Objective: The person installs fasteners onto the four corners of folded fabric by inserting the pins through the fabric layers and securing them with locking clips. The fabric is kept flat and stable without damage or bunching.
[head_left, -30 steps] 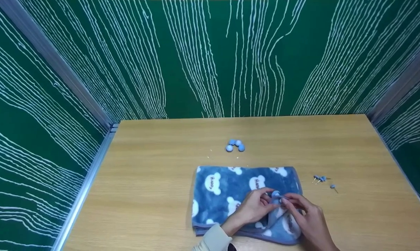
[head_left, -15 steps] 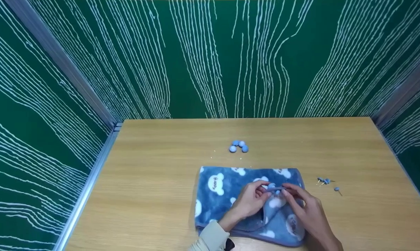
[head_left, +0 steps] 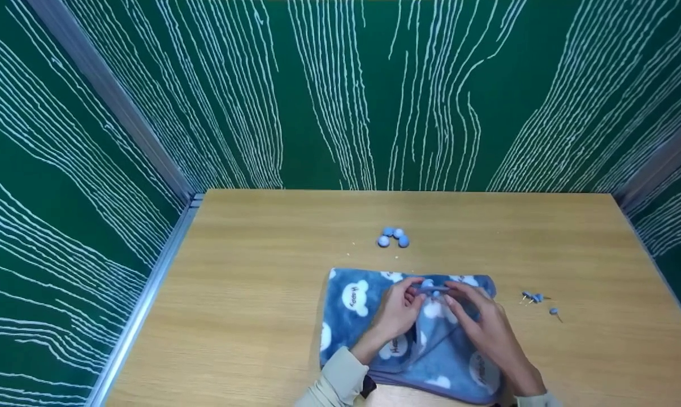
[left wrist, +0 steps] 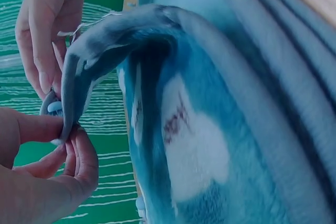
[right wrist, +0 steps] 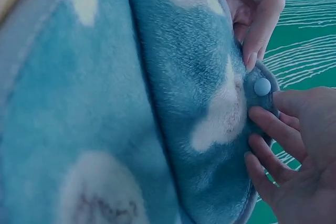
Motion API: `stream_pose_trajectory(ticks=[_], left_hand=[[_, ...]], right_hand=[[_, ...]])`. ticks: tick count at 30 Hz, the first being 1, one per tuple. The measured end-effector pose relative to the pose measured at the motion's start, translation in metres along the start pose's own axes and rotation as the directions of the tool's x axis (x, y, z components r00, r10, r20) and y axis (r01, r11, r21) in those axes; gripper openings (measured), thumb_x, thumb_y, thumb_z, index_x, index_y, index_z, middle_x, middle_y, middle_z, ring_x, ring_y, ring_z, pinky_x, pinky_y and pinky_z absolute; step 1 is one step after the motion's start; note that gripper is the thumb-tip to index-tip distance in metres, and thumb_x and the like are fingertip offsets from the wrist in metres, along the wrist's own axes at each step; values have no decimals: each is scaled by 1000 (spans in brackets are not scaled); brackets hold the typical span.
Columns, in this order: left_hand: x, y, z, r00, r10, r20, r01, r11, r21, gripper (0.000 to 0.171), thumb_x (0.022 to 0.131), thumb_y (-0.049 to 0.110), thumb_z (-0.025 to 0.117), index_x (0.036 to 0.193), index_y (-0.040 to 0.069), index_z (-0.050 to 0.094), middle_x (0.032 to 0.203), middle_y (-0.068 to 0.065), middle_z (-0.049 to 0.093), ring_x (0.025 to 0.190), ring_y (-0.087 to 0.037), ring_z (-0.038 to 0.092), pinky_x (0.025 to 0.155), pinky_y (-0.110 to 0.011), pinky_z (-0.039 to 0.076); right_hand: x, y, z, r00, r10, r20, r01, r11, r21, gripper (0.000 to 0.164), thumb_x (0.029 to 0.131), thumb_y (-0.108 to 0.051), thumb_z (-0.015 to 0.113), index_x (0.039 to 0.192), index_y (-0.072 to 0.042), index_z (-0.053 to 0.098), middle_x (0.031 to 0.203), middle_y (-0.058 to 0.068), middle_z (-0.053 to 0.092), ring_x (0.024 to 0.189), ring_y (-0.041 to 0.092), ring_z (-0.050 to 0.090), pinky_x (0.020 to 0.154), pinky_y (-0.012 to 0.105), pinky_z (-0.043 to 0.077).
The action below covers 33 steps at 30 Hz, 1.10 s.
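Observation:
A folded blue plush blanket (head_left: 346, 333) with white bear-head prints lies on the table. My left hand (head_left: 397, 311) pinches its raised corner between thumb and fingers. From the other side, my right hand (head_left: 481, 325) holds the same corner by its grey-bound edge. A small round light blue button (right wrist: 262, 87) sits on this corner, right by the right thumb in the right wrist view. Seen from the left wrist, the lifted blanket edge (left wrist: 157, 17) arches up from the folded layers, and part of the button (left wrist: 54, 107) shows between the fingertips.
Several round blue caps (head_left: 384, 241) stand together behind the blanket on the wooden table (head_left: 250, 294). To its right lie a few blue-headed pins (head_left: 537, 298), one apart (head_left: 554, 311). Green panels with white lines (head_left: 329, 102) enclose the back and sides.
Both hands have carried the pinched blanket corner away from the body and slightly left, exposing more of the flap's underside. The whole head view has shifted a little.

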<state>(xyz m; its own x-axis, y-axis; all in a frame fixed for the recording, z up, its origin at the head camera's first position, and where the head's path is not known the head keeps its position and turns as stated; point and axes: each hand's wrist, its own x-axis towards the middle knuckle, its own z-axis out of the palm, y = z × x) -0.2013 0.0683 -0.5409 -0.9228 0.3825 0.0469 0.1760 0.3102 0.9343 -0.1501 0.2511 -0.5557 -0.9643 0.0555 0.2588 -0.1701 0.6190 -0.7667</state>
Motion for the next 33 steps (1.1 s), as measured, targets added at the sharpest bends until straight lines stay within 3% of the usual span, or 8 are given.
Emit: stream_pose_trajectory(ticks=[8,16,20,23,26,28,30,33], left_hand=[[4,-6,-3,996,44,-82,-34,992,121,28,92,4,56,120,5,60,84,2,56,72,-4,53,67,-19,46],[5,-11,-2,991,-7,-132,32,982,185,41,93,4,54,133,9,49,91,-2,54,77,-10,51,69,-26,44],[1,-11,0,989,-24,-144,61,965,256,47,92,8,57,137,12,45,110,-9,55,97,-20,55,78,-32,47],[-4,-10,4,992,-42,-115,79,941,330,55,92,11,59,143,12,37,131,-18,46,117,-29,50,89,-39,46],[-10,-11,9,996,-21,-91,60,893,447,66,90,14,64,146,12,30,136,-22,39,124,-33,43,95,-41,43],[-13,-11,13,996,21,-86,30,838,545,71,87,16,67,147,10,28,136,-23,36,126,-34,40,98,-42,40],[-17,-12,16,994,78,-73,-13,762,647,75,86,18,69,148,8,27,139,-22,33,129,-35,36,102,-42,37],[-22,-14,22,987,162,-9,-96,628,772,77,88,27,67,148,2,25,148,-23,26,136,-36,28,107,-44,31]], right_hand=[[14,5,7,996,-85,37,85,996,2,35,92,-24,63,126,-17,60,116,1,64,118,22,49,96,50,38],[24,10,17,984,-161,77,164,986,-35,40,90,-19,66,129,-13,58,115,1,66,120,26,48,95,52,38],[28,12,20,978,-174,118,180,983,-35,41,91,-16,65,130,-10,56,119,3,63,119,26,48,95,50,40],[30,13,22,972,-178,156,186,982,-43,42,91,-15,63,132,-10,55,123,5,60,119,26,49,95,50,41],[31,15,24,964,-175,198,186,982,-41,42,93,-15,62,134,-10,53,124,6,59,118,26,48,94,51,41],[32,16,25,960,-182,212,195,980,-39,42,93,-14,61,133,-9,53,124,7,58,117,27,49,93,52,42],[32,17,25,954,-200,222,214,976,-40,42,93,-12,61,133,-8,53,123,7,58,117,27,50,93,51,43],[32,19,26,944,-234,233,248,968,-29,41,93,-8,59,134,-6,52,124,9,59,118,29,50,95,52,41]])
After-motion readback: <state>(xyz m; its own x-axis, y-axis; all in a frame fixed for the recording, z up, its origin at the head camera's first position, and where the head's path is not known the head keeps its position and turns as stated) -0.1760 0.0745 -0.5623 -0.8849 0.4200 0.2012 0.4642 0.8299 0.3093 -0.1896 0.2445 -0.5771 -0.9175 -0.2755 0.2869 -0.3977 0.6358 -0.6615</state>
